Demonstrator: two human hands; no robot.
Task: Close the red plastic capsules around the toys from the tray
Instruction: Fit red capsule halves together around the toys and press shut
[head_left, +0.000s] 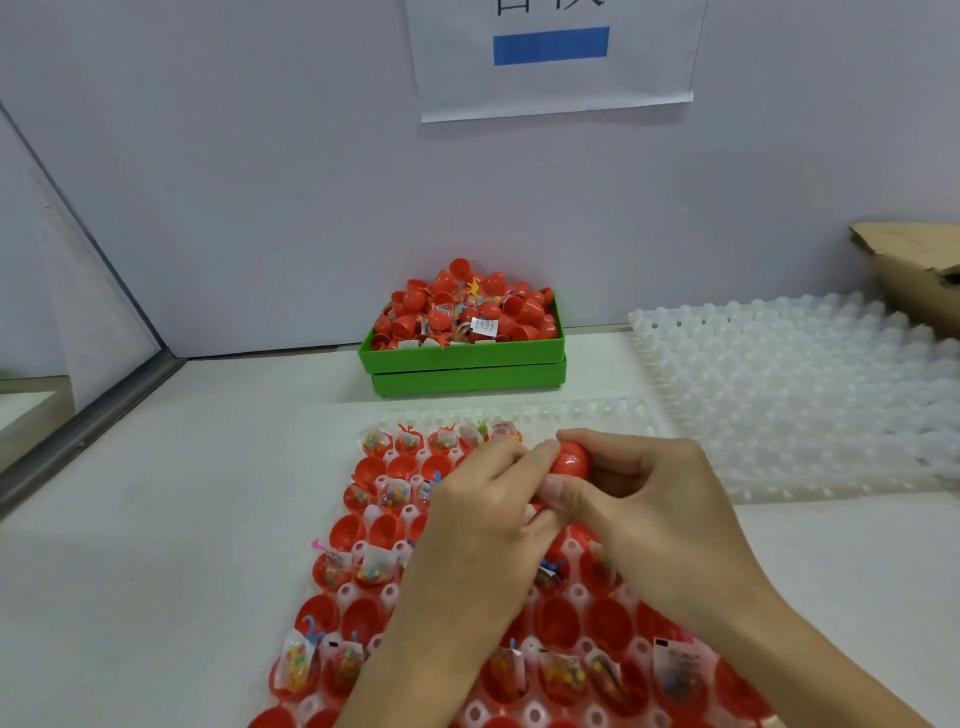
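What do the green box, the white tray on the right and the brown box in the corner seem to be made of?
Green box: probably hard plastic, with a smooth, even colour and straight moulded rims. White tray: seemingly thin, translucent moulded plastic, judging by its milky rows of repeated cups. Brown box: likely cardboard, matte brown with a torn, bent flap.

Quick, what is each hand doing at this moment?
Left hand: fingers curled on the red capsule, holding it.
Right hand: fingers pinch the same red capsule from the other side.
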